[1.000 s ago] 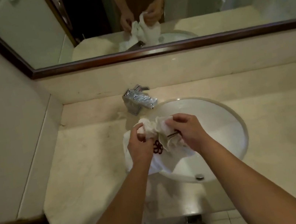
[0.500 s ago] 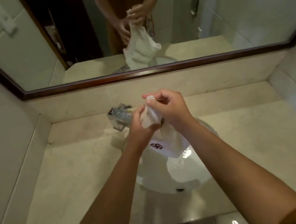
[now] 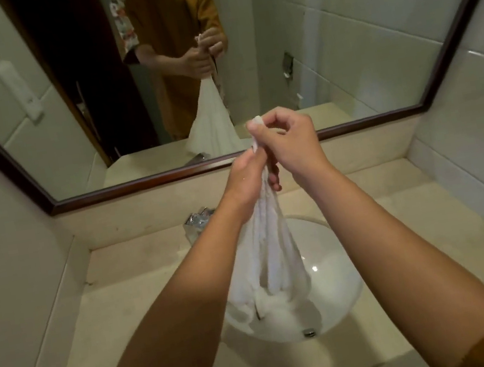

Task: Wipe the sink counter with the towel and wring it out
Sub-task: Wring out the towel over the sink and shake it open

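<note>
Near the centre of the frame, the right hand [image 3: 289,141] is pinching the top end of a white towel [image 3: 272,251] while the left hand [image 3: 248,179] is gripping it just below. The towel is hanging bunched over the white sink [image 3: 336,266], which is sitting in the beige counter [image 3: 120,304]. The mirror [image 3: 338,41] above is reflecting both hands and the towel.

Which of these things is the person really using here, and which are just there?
In use: towel, gripped by left hand and right hand; sink; counter.
Just there: tap, mirror, wall tiles.
</note>
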Available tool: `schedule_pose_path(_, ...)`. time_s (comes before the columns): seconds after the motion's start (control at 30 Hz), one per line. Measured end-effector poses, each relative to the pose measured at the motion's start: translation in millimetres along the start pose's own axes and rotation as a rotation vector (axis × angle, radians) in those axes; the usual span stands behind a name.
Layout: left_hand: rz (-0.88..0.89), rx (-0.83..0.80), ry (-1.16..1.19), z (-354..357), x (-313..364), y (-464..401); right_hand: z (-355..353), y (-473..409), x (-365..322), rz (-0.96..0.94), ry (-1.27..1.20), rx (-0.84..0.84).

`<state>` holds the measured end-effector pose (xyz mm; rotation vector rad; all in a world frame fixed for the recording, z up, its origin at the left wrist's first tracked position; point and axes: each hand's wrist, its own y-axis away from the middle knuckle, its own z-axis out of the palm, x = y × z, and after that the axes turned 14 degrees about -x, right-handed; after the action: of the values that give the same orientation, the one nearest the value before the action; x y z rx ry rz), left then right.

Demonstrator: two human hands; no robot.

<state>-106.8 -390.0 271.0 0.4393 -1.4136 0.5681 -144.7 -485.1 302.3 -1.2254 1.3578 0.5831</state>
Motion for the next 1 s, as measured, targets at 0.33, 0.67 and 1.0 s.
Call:
schedule_pose_path(0.33,0.208,0.116,0.773,41,99,-38,-34,32,76,0.267,-0.332,-0.524)
schedule_pose_path(0.67,0.473,0.271,0.6,23,152,-29,1,28,72,0.288,-0.184,-0.315)
schedule_pose_path(1.0,-0.148,-0.012,-0.893,-22,119,-4,-28,-50,-30,-0.051,0.32,-0.303)
